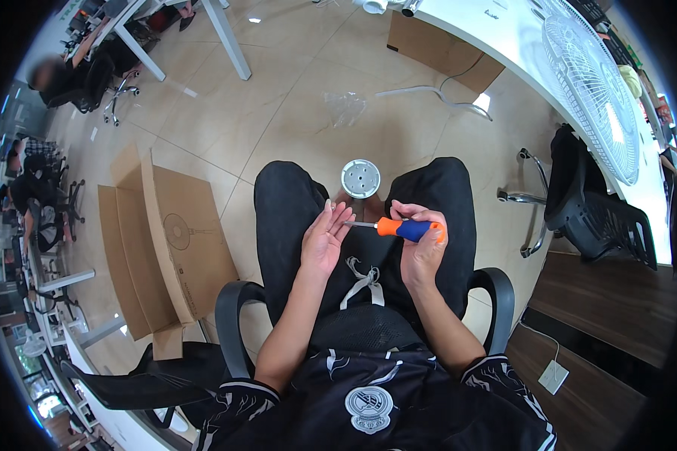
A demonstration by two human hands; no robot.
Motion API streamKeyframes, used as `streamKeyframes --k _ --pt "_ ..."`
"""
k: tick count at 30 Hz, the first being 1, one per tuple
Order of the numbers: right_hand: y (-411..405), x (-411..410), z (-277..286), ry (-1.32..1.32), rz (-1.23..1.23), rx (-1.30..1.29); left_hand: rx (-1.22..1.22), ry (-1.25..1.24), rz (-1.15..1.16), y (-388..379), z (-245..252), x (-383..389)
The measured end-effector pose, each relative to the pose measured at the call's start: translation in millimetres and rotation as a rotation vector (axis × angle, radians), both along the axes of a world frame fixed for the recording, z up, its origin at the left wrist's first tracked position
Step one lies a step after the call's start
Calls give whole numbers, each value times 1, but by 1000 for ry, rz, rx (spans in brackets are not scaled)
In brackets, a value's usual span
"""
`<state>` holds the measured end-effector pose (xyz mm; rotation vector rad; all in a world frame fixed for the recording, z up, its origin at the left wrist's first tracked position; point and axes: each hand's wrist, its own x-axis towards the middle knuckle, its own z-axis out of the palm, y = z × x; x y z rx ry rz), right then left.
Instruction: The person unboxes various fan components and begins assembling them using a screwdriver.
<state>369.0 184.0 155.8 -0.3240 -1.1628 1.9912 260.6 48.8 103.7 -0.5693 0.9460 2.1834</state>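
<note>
My right hand (424, 237) grips a screwdriver (409, 229) by its orange and blue handle. Its metal shaft points left, and the tip reaches the fingers of my left hand (326, 239). That left hand is turned palm up with the fingers slightly curled. A tiny shiny speck shows by its fingertips, too small to identify. Just beyond both hands, between my knees, a round white-grey plastic piece (361, 179) with several holes in its face stands upright. Its lower part is hidden.
An open cardboard box (189, 237) printed with a fan stands left on the floor. At right, a fan grille (592, 96) lies on a white desk (499, 28), with an office chair (592, 208) below. Clear plastic film (344, 108) and a grey cable (417, 90) lie ahead. People sit far left.
</note>
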Motion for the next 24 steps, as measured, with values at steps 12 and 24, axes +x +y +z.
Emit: streamKeyframes --k 12,24 --pt "0 -12 0 -1 -52 7 139 -94 -24 7 10 4" --pt "4 -12 -15 -23 -123 122 186 -146 70 9 7 3"
